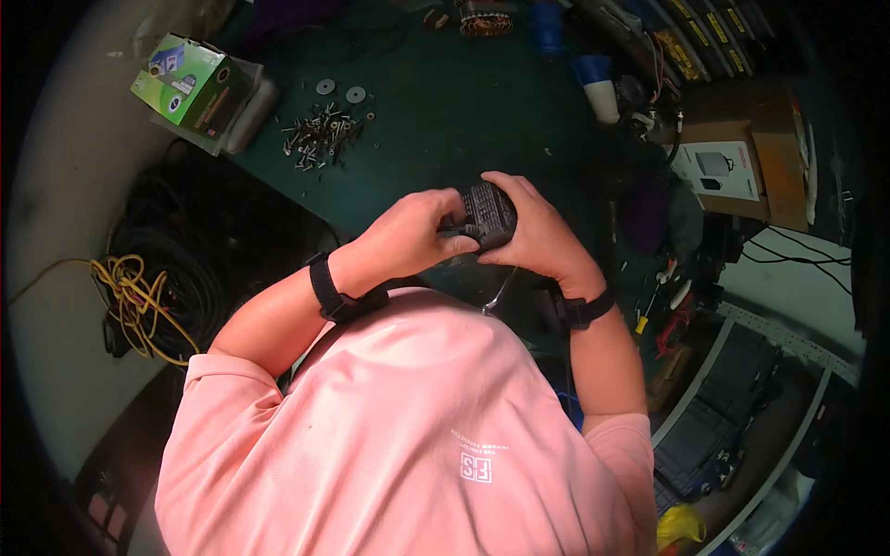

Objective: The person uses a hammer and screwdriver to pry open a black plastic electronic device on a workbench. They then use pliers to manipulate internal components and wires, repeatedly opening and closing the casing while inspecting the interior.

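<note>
Close in front of my chest, both hands hold a black plastic block (490, 214) with rounded edges and small pale print on its face. My left hand (415, 233) grips its left end, with the fingers curled over and the thumb along the lower side. My right hand (545, 232) wraps round the right end, its thumb and fingers on opposite sides. Below the right hand hangs a thin shiny strand (501, 291); whether it joins the block I cannot tell. The block is held above the near edge of a dark green work table (426, 120).
A pile of screws (320, 134) lies at the far left, two washers beside it. Beyond stands a green box (190, 85). At right are a cardboard box (783, 157), a yellow-tipped screwdriver (644, 320) and cables. A yellow cord (134, 292) is coiled at left.
</note>
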The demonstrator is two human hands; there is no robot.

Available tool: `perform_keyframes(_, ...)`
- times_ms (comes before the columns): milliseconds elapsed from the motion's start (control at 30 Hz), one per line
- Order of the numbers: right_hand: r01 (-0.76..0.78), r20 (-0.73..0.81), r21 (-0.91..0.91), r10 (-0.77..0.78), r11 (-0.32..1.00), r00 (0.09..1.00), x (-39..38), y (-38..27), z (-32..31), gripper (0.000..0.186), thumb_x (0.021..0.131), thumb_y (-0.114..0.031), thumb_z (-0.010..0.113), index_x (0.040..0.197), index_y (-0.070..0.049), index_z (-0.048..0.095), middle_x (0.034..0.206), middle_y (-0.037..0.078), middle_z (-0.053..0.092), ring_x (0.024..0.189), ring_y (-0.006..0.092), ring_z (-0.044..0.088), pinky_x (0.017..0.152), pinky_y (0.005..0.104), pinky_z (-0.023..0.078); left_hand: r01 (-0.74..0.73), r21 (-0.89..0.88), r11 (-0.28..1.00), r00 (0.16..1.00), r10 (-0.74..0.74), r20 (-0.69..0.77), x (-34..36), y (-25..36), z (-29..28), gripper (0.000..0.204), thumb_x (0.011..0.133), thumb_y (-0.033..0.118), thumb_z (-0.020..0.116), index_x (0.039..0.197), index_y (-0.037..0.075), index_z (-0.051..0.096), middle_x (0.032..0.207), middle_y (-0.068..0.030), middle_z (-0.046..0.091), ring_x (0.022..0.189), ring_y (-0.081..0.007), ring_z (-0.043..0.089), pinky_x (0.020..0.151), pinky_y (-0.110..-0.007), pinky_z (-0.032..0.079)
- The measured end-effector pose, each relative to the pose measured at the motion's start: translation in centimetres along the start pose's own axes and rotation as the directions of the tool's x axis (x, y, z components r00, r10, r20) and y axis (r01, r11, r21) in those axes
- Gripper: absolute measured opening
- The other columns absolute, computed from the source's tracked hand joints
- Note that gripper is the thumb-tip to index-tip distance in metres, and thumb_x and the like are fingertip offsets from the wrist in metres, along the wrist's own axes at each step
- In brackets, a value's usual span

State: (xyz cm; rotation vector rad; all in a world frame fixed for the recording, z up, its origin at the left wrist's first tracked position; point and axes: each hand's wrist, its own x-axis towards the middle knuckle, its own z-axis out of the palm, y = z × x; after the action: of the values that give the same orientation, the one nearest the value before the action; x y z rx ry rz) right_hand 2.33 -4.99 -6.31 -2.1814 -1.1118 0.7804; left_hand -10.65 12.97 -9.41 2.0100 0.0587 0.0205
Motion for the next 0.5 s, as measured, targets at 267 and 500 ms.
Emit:
perform_keyframes(267,0.005,0.015,-0.021,-0.005,1.000,1.000,0.6,-0.1,0.1,0.097,0.052,-0.017,0.094,0.137,-0.007,0.049,0.127,0.017,0.057,0.118,0.0383,0.057,0.100,0.0424,0.048,0.162,-0.229,0.960,0.976,-0.123,0.179,0.3,-0.9,0.2,0.019,0.090,0.016,0.072,0.092,-0.002,0.064,0.074,-0.0169,0.060,0.070,-0.0320,0.062,0.066,-0.040,0.048)
perform_keyframes(500,-0.006,0.000,-0.009,0.006,1.000,1.000,1.4,0.5,0.3,0.095,0.052,-0.020,0.094,0.136,-0.006,0.050,0.126,0.018,0.058,0.118,0.0389,0.058,0.099,0.0429,0.049,0.107,0.020,0.994,0.993,-0.108,0.040,0.5,-0.5,-0.1,0.056,0.073,0.022,0.088,0.115,0.000,0.059,0.107,-0.0185,0.063,0.095,-0.0307,0.063,0.083,-0.038,0.050)
